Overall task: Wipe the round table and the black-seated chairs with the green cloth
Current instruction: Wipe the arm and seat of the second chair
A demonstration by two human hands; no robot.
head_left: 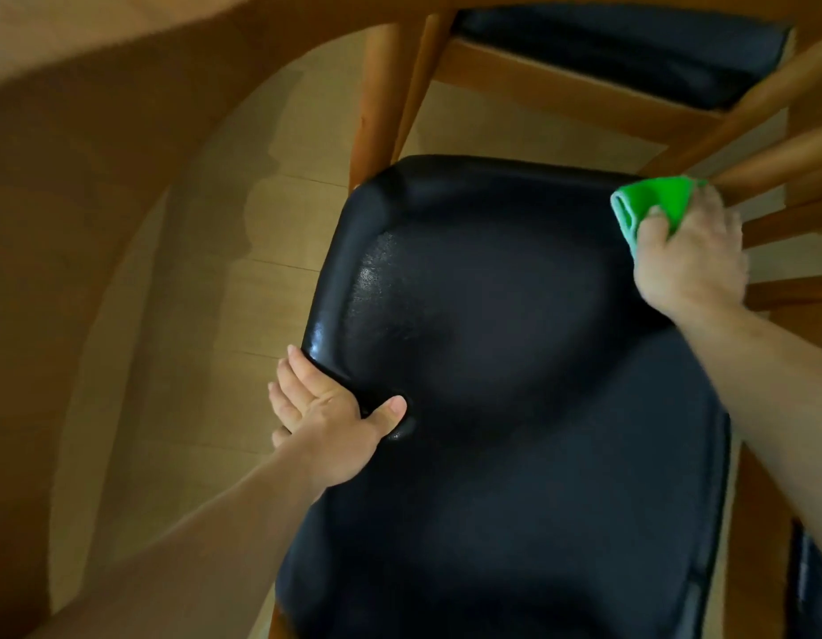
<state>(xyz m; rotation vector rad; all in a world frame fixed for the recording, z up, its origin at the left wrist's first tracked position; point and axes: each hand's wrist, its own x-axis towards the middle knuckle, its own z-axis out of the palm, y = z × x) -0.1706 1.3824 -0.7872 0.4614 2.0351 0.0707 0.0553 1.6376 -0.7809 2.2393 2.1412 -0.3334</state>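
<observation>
Below, a black seat [515,362] fills most of the head view, its glossy padding catching light near the left front corner. The left hand [326,422] grips the seat's left edge: the thumb presses down into the padding and dents it, while the fingers curl over the rim and under the side. The right hand [690,255] holds the green cloth [653,202] bunched under its fingers and presses it at the seat's far right corner, just beside the wooden spindles [769,163] of the chair. The cloth sticks out past the fingers toward the far side. A second black seat [630,48] on a wooden frame sits beyond, near the top of the view. The round table [100,108] shows as a blurred brown curve across the upper left, above a pale wood floor [224,315].
</observation>
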